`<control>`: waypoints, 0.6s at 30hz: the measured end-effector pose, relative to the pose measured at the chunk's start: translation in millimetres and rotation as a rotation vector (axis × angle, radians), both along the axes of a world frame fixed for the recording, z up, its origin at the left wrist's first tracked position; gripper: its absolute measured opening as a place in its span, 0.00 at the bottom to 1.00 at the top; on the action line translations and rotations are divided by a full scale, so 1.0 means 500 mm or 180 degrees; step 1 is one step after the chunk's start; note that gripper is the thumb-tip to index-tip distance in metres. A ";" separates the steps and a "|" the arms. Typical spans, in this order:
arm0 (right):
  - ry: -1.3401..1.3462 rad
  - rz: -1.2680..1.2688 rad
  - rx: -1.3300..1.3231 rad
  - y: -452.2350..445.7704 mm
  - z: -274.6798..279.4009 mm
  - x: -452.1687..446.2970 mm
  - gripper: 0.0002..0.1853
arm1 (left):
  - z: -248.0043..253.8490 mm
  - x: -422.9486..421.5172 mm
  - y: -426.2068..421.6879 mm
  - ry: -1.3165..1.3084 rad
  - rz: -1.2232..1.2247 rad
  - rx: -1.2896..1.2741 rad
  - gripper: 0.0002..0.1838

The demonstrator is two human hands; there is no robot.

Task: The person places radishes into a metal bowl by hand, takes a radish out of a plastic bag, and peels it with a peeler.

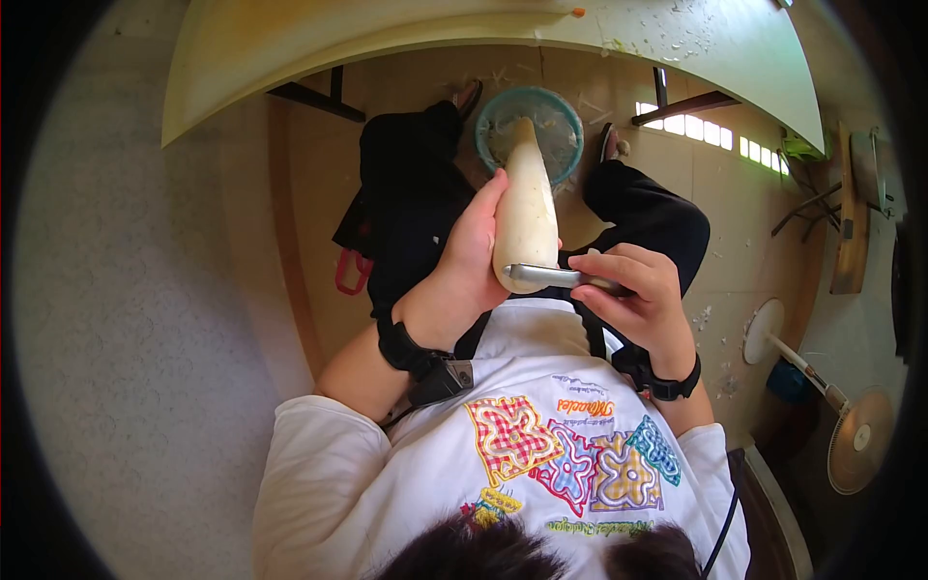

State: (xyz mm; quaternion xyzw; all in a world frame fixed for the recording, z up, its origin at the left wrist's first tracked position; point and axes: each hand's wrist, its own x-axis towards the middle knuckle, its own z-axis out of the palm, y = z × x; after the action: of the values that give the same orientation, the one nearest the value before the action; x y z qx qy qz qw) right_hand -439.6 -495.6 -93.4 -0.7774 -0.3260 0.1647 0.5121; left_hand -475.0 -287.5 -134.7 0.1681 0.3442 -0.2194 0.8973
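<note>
A long white radish [527, 217] points away from me over a blue-rimmed basin [578, 145] on the floor. My left hand [468, 249] is wrapped round the radish's left side near its thick end. In my right hand [638, 290] is a metal peeler [543, 275], gripped by its handle. The peeler's head lies across the thick near end of the radish. Pale scraps show inside the basin, though its contents are hard to make out.
A white table [406, 34] spans the far side, with wet spots and scraps on it. Peel bits lie on the tiled floor [725, 256]. A fan [858, 440] and a wooden board [851, 222] stand at the right; a pale wall [145, 319] is at the left.
</note>
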 end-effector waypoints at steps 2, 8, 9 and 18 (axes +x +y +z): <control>-0.0113 -0.0006 -0.0031 -0.001 -0.001 -0.003 0.17 | -0.003 -0.005 -0.004 -0.0004 0.0015 0.0012 0.27; -0.0319 -0.0065 -0.0030 0.008 -0.002 -0.011 0.17 | -0.012 -0.019 -0.017 0.0015 0.0213 -0.0397 0.27; -0.0322 -0.0064 -0.0026 0.007 -0.001 -0.011 0.17 | -0.015 -0.022 -0.018 0.0039 0.0236 -0.0388 0.28; -0.0138 -0.0034 -0.0119 -0.005 -0.002 -0.012 0.14 | 0.000 -0.034 -0.009 -0.0119 0.0016 0.0049 0.28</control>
State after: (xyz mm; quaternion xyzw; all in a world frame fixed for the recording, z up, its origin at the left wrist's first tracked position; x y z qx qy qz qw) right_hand -445.8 -498.3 -94.5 -0.7920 -0.3298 0.1511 0.4911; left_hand -491.7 -292.0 -134.6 0.1782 0.3295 -0.2114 0.9028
